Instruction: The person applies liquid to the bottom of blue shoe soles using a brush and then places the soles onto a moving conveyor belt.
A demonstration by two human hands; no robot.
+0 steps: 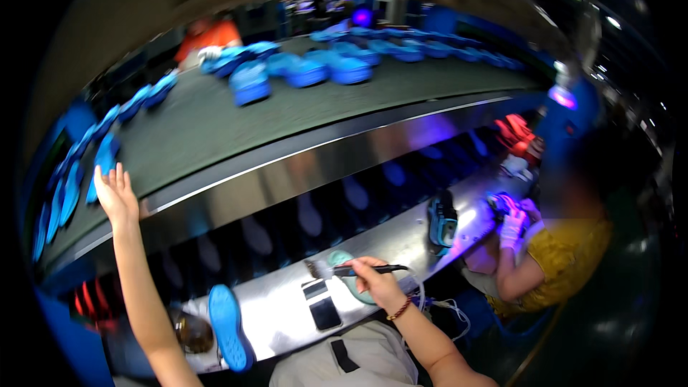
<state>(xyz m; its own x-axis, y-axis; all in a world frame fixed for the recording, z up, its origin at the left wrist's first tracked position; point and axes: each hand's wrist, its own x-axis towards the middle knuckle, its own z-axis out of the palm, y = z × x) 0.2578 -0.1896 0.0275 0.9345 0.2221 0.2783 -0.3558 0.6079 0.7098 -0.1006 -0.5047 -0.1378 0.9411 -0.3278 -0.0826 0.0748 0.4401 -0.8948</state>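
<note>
My left hand (117, 197) reaches up to the near left edge of the conveyor belt, fingers stretched out. Its fingertips are at the lower end of a blue shoe sole (106, 154); whether they touch it I cannot tell. My right hand (375, 282) is closed around a slim black-handled brush (387, 269), whose blurred tip points left. Beneath the brush lies a pale green, rounded item (362, 292), partly hidden by the hand. On the metal bench, a phone (322, 305) rests left of my right hand. Farther left lies another blue sole (229, 326), lengthwise toward me.
Many blue soles (301, 70) stand on the green belt (201, 125). Below it, a dark rack holds several soles (309, 215). A brown round container (193, 331) and a dark shoe (442, 222) are on the bench. A yellow-clad co-worker (573, 258) sits right; an orange-clad person (208, 34) is across.
</note>
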